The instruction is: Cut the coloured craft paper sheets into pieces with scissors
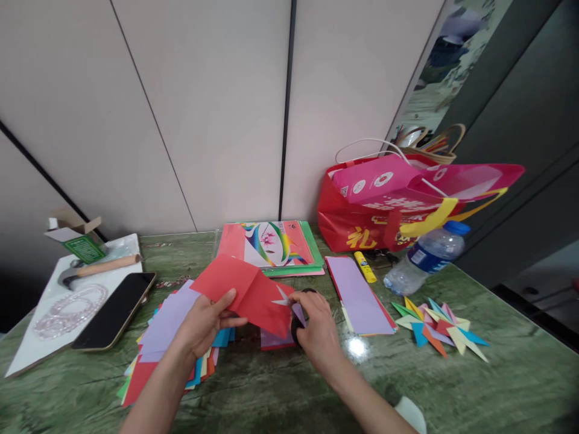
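A creased sheet of red paper (246,292) is held up over the table, pinched at its lower left edge between the thumb and fingers of my left hand (205,322). My right hand (316,328) is closed round the black handles of a pair of scissors (283,296). Their blades are parted at the right part of the red sheet. Beneath my left hand lies a fanned pile of coloured paper (169,319), purple on top. More purple and red paper (275,342) lies under the red sheet, partly hidden.
Paper strips (362,298), a yellow glue stick (365,267), a bottle (427,259) and folded paper points (441,328) are at the right. Behind stand a red bag (353,223) and a paper pack (271,244). A phone (115,310) and hammer (108,265) lie left.
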The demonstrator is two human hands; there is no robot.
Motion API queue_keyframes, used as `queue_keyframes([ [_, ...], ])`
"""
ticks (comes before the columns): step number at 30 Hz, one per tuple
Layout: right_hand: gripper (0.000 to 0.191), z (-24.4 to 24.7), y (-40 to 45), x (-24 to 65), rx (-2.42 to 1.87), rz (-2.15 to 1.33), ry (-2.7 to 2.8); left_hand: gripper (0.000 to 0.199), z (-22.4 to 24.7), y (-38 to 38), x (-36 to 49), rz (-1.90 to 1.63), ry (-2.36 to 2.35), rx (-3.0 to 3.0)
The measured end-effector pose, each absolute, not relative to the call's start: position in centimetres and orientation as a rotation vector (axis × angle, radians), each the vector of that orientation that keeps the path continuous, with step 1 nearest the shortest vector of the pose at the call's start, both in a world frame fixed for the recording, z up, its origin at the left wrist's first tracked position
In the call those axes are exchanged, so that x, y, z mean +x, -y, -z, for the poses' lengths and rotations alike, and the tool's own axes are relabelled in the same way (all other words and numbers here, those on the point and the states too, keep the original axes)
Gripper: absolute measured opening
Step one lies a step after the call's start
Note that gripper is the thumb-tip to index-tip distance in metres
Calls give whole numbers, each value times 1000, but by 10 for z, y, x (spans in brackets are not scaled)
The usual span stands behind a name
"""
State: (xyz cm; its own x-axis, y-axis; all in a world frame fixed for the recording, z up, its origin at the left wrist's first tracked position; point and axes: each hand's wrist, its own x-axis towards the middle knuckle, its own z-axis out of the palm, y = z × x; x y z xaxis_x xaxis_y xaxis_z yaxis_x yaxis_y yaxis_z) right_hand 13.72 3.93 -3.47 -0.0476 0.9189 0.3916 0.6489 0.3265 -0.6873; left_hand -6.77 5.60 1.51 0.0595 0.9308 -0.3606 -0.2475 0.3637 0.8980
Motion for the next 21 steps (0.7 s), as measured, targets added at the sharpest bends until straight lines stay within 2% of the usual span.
queue_keyframes([
  [5, 35, 24, -37, 135, -1335, -758, 1404, 21, -18, -57, -57, -1333, -1026, 593],
  [8, 32, 15, -30, 127, -1037, -1333, 1289, 15, -19, -55, -46, -1473, -919, 507],
  [9, 35, 13, -27, 123, -924, -1564, 1248, 13, -19, -53, -42, -1494, -888, 482],
  [11, 41, 10, -18, 114, -766, -1812, 1187, 11, -20, -49, -35, -1508, -838, 444],
  [17, 49, 14, -2, 100, -686, -2063, 1140, 8, -27, -38, -21, -1443, -803, 307],
  [21, 57, 19, -2, 99, -722, -2129, 1124, 13, -31, -34, -17, -1371, -810, 335],
])
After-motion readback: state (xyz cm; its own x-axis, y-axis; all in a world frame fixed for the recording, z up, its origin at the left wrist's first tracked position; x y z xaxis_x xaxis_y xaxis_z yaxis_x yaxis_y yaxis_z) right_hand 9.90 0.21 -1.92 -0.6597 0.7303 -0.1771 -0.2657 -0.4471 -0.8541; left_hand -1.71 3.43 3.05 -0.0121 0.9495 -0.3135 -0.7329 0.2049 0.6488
